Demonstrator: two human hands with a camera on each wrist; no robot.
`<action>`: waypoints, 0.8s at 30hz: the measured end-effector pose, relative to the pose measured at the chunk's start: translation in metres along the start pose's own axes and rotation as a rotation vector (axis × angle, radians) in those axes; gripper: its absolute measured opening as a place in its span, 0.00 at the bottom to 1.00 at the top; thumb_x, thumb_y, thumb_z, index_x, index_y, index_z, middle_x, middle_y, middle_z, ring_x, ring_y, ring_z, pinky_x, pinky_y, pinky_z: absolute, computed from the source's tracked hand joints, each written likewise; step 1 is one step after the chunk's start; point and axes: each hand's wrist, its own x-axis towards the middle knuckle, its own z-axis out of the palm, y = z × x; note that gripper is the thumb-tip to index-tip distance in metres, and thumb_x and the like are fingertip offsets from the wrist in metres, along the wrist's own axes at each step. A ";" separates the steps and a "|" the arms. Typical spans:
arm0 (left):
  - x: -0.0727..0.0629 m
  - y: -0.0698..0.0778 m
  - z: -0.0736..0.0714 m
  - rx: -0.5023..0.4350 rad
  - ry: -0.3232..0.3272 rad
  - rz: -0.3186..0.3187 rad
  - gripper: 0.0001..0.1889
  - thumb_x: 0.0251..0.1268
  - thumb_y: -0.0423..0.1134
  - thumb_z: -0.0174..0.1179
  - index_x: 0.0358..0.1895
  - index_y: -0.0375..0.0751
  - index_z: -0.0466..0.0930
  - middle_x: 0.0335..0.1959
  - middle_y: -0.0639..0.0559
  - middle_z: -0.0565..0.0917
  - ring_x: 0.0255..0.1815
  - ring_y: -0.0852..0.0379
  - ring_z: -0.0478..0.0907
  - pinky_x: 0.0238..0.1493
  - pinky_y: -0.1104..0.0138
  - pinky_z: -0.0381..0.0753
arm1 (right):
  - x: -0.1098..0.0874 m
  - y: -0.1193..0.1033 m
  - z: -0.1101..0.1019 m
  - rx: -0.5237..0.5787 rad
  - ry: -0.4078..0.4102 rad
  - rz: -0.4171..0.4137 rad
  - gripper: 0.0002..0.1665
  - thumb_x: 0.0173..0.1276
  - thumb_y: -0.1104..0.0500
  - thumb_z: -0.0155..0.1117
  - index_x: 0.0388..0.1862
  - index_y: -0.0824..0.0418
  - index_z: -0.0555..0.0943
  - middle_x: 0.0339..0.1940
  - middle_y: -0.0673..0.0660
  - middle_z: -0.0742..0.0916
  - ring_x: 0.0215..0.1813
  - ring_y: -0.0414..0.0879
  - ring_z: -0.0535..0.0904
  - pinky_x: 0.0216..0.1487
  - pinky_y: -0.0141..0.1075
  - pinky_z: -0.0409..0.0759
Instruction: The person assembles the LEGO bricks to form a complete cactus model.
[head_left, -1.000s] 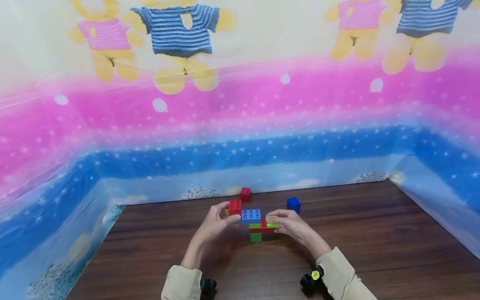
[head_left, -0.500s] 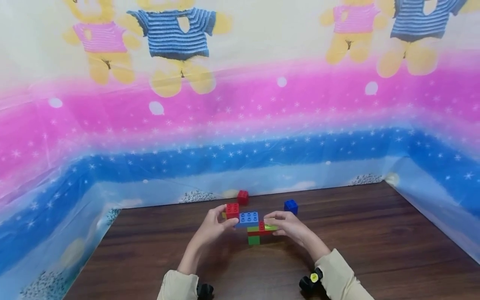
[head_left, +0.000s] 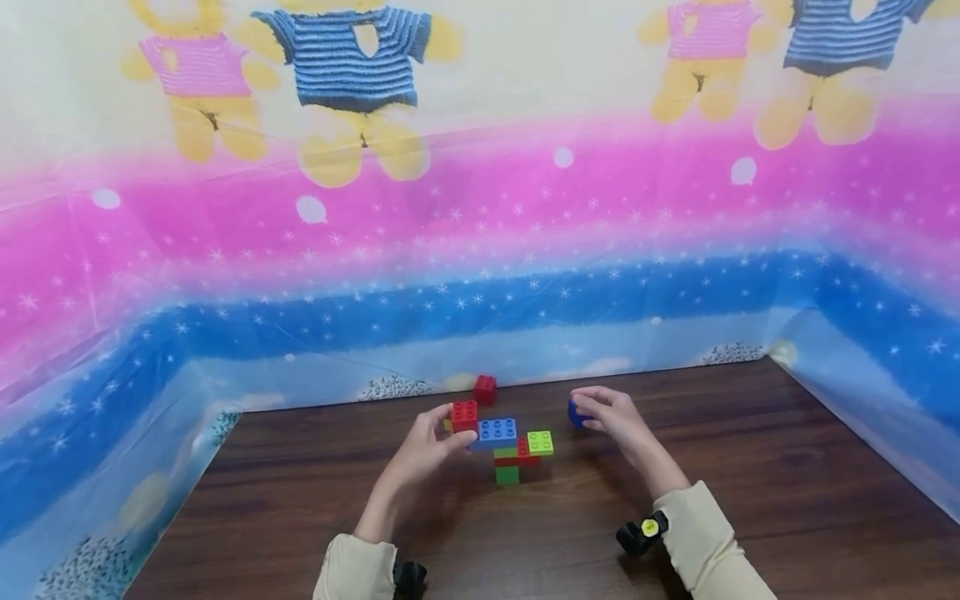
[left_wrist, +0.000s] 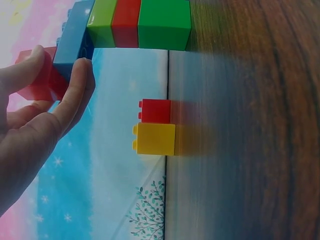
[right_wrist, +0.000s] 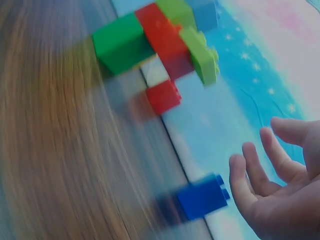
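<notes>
My left hand (head_left: 420,450) pinches a red brick (head_left: 464,414) at the left end of a built structure. In the left wrist view, the thumb lies on that red brick and a finger touches the light blue brick (left_wrist: 75,37) next to it. Beneath the light blue brick come a lime, a red and a green brick (head_left: 507,475), the green one lowest on the table. A thin lime brick (head_left: 540,442) sits on the structure's right arm. My right hand (head_left: 618,421) is by a dark blue brick (right_wrist: 202,196); the right wrist view shows its fingers spread and apart from it.
A loose red brick (head_left: 485,390) stands near the back edge of the brown wooden table (head_left: 300,500). Beside it in the left wrist view stands a yellow brick (left_wrist: 156,139). A printed cloth (head_left: 480,233) rises behind the table and along its sides.
My right hand has let go of the thin lime brick and moved right and back to the dark blue brick. My left hand keeps its hold on the red brick.
</notes>
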 end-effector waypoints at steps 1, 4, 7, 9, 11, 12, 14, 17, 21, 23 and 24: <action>0.000 0.000 0.000 0.001 -0.001 0.002 0.20 0.68 0.37 0.59 0.58 0.30 0.71 0.47 0.34 0.81 0.45 0.36 0.83 0.53 0.57 0.83 | 0.001 0.000 -0.002 -0.014 0.023 -0.003 0.29 0.74 0.50 0.57 0.64 0.69 0.72 0.66 0.69 0.76 0.66 0.59 0.74 0.64 0.44 0.78; 0.000 -0.001 -0.002 0.004 -0.008 0.015 0.21 0.69 0.37 0.59 0.59 0.29 0.71 0.48 0.33 0.81 0.45 0.37 0.84 0.53 0.57 0.83 | 0.003 0.002 -0.007 -0.052 0.085 -0.001 0.27 0.74 0.51 0.57 0.64 0.68 0.73 0.65 0.66 0.77 0.62 0.54 0.78 0.65 0.47 0.77; 0.000 -0.002 -0.002 0.003 -0.006 0.025 0.20 0.69 0.37 0.59 0.59 0.28 0.71 0.48 0.32 0.80 0.45 0.35 0.83 0.53 0.55 0.83 | 0.006 0.005 -0.008 -0.047 0.131 0.004 0.27 0.74 0.53 0.57 0.65 0.68 0.72 0.65 0.66 0.77 0.58 0.50 0.80 0.66 0.49 0.75; -0.001 -0.001 -0.002 -0.005 0.000 0.021 0.20 0.68 0.36 0.59 0.58 0.29 0.71 0.47 0.33 0.80 0.45 0.35 0.83 0.53 0.54 0.83 | 0.009 0.007 -0.009 -0.035 0.150 0.007 0.27 0.74 0.55 0.57 0.66 0.68 0.71 0.66 0.66 0.76 0.58 0.51 0.80 0.67 0.49 0.74; 0.000 -0.001 -0.001 -0.014 0.002 0.014 0.19 0.68 0.36 0.60 0.58 0.30 0.72 0.47 0.34 0.80 0.45 0.36 0.83 0.53 0.52 0.83 | 0.012 0.010 -0.010 -0.034 0.148 0.011 0.28 0.74 0.56 0.57 0.68 0.68 0.69 0.67 0.67 0.74 0.61 0.53 0.78 0.68 0.49 0.73; -0.001 -0.001 0.000 -0.016 0.005 0.008 0.19 0.68 0.36 0.60 0.57 0.31 0.72 0.46 0.35 0.81 0.45 0.36 0.83 0.53 0.52 0.83 | 0.014 0.012 -0.010 -0.033 0.141 0.014 0.29 0.74 0.56 0.57 0.69 0.67 0.67 0.68 0.68 0.73 0.63 0.56 0.76 0.68 0.50 0.73; -0.001 0.000 0.001 -0.029 0.005 -0.003 0.18 0.68 0.36 0.60 0.57 0.31 0.72 0.47 0.35 0.80 0.45 0.37 0.83 0.54 0.50 0.82 | 0.016 0.017 -0.010 -0.045 0.117 0.023 0.32 0.73 0.57 0.57 0.72 0.66 0.64 0.71 0.69 0.71 0.69 0.59 0.71 0.70 0.51 0.70; -0.001 -0.001 0.001 -0.036 0.000 -0.006 0.18 0.68 0.37 0.60 0.56 0.31 0.71 0.47 0.35 0.80 0.46 0.36 0.83 0.56 0.49 0.81 | 0.019 0.023 -0.009 -0.067 0.085 0.041 0.36 0.73 0.57 0.58 0.75 0.64 0.59 0.74 0.70 0.67 0.73 0.63 0.66 0.72 0.53 0.67; -0.001 -0.001 0.000 -0.037 -0.005 -0.003 0.19 0.68 0.37 0.60 0.57 0.31 0.71 0.48 0.33 0.80 0.47 0.35 0.82 0.56 0.48 0.80 | 0.022 0.030 -0.006 -0.099 0.077 0.065 0.39 0.71 0.56 0.60 0.76 0.62 0.57 0.75 0.71 0.64 0.75 0.65 0.61 0.73 0.57 0.62; -0.001 -0.001 -0.001 -0.032 -0.004 -0.003 0.19 0.68 0.37 0.60 0.57 0.32 0.71 0.49 0.33 0.80 0.47 0.35 0.83 0.56 0.49 0.81 | 0.024 0.032 -0.004 -0.115 0.078 0.071 0.40 0.70 0.55 0.61 0.76 0.62 0.57 0.76 0.71 0.63 0.76 0.66 0.59 0.74 0.59 0.59; -0.001 -0.001 -0.002 -0.030 -0.001 -0.006 0.19 0.68 0.37 0.60 0.57 0.32 0.71 0.49 0.33 0.81 0.46 0.35 0.83 0.56 0.49 0.81 | 0.025 0.033 -0.003 -0.120 0.077 0.073 0.41 0.70 0.56 0.62 0.76 0.61 0.57 0.76 0.71 0.62 0.76 0.65 0.58 0.75 0.60 0.58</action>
